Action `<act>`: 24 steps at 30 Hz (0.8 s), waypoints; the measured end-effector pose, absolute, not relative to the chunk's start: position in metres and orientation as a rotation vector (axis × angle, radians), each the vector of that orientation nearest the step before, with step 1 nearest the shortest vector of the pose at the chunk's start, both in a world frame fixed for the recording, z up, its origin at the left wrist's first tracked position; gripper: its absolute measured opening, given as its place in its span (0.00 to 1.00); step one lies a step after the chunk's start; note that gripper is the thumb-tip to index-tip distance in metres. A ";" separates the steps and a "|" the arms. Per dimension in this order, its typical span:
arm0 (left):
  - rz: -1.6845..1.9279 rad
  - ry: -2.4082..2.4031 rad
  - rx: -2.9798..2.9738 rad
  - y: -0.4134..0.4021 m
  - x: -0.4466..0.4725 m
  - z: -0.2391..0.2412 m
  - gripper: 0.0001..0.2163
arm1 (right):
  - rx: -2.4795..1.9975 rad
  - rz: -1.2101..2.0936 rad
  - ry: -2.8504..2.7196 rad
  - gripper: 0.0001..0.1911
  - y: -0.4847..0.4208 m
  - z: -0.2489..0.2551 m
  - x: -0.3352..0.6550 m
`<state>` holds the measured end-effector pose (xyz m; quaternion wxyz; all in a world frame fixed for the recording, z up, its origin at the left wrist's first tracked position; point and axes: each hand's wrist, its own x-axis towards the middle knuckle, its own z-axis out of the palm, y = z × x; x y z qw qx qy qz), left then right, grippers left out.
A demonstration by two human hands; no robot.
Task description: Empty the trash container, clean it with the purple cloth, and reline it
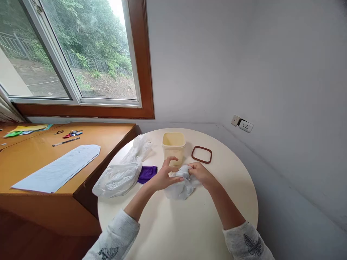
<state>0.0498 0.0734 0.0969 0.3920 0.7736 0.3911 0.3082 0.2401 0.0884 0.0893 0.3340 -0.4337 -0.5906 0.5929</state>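
Both my hands meet over a crumpled white plastic bag on the round cream table. My left hand grips the bag's left side with curled fingers. My right hand pinches its top from the right. Just behind the hands stands an open cream plastic container. A brown square lid ring lies to its right on the table.
A larger clear plastic bag and a purple cloth lie left of my hands. A wooden desk at left holds papers, a pen and keys. A wall socket sits on the right wall below a window.
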 end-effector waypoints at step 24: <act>1.062 0.658 1.521 0.085 0.082 0.081 0.16 | -1.166 1.264 -1.865 0.13 0.055 0.096 0.247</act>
